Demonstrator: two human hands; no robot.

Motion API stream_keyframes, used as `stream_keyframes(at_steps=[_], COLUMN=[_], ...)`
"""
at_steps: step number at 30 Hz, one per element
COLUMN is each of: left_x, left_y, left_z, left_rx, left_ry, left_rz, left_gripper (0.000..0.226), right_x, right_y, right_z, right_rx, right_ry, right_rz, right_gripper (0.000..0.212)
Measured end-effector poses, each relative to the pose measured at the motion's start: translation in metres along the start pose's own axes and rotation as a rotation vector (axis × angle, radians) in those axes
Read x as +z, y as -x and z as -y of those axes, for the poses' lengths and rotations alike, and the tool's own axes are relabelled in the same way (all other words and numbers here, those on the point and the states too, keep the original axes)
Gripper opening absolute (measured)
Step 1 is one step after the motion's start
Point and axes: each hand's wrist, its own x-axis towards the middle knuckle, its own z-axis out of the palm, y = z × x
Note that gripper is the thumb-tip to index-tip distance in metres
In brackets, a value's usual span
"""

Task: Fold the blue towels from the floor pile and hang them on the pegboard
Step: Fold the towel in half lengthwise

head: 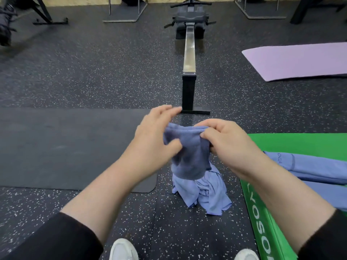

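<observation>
Both forearms are reaching forward and down from black sleeves [56, 239], converging in front of the body. The right hand [228, 141] is curling its fingers and thumb around the top edge of a dark blue towel [189, 154], pinching the cloth at its upper right. The left hand [155, 134] is lying against the towel's left side, fingers extended and slightly spread (blurred, so exact contact is unclear), thumb pressing on the fabric.

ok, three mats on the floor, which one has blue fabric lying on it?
The green mat at right: folded blue fabric lies across it. The purple mat and dark grey mat carry none.
</observation>
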Motion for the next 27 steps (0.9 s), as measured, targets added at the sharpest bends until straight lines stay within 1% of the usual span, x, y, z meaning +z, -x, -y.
stream_keyframes(at_steps=[1, 2, 4, 5, 7, 9, 12, 16, 18, 20, 23, 27], left_x=[-0.001, -0.001, 0.0, 0.0, -0.001, -0.003, -0.008, -0.011, -0.01, -0.01, -0.01, -0.002], left_y=[0.0, 0.001, 0.002, 0.003, 0.004, 0.004, 0.004, 0.004, 0.005, 0.005, 0.007, 0.008], left_z=[0.005, 0.007, 0.01, 0.011, 0.01, 0.007, 0.004, 0.004, 0.002, -0.001, -0.006, -0.01], left_rx=[0.019, 0.022, 0.005, -0.006, -0.036, -0.023, -0.024, -0.017, -0.024, -0.052, -0.109, -0.235], left_ry=[-0.071, -0.111, -0.12, -0.114, -0.098, -0.156, -0.208, -0.216, -0.18, -0.137, -0.149, -0.186], left_rz=[0.1, 0.167, 0.215, 0.215, 0.198, 0.14, 0.031, 0.024, 0.006, -0.015, -0.005, 0.017], left_gripper=[0.068, 0.064, 0.036, 0.025, 0.026, 0.028, 0.029, 0.031, 0.031, 0.029, 0.025, 0.026], right_x=[-0.003, -0.005, -0.009, -0.011, -0.014, -0.016, -0.017, -0.016, -0.015, -0.013, -0.006, 0.004], right_y=[0.001, 0.002, 0.003, 0.003, 0.0, -0.002, -0.004, -0.005, -0.004, -0.004, -0.005, -0.003], right_z=[0.001, 0.003, 0.004, 0.003, 0.0, -0.005, -0.007, -0.009, -0.008, -0.007, -0.01, -0.013], right_rx=[-0.024, -0.044, -0.073, -0.086, -0.113, -0.133, -0.164, -0.175, -0.201, -0.209, -0.224, -0.234], right_ry=[0.039, 0.062, 0.124, 0.166, 0.3, 0.417, 0.416, 0.437, 0.377, 0.325, 0.409, 0.455], right_rz=[0.029, 0.05, 0.062, 0.055, 0.017, -0.027, -0.058, -0.047, -0.027, 0.02, 0.004, -0.062], right_gripper=[0.031, 0.032, 0.032, 0.032, 0.033, 0.033, 0.033, 0.031, 0.026, 0.02, 0.004, 0.01])
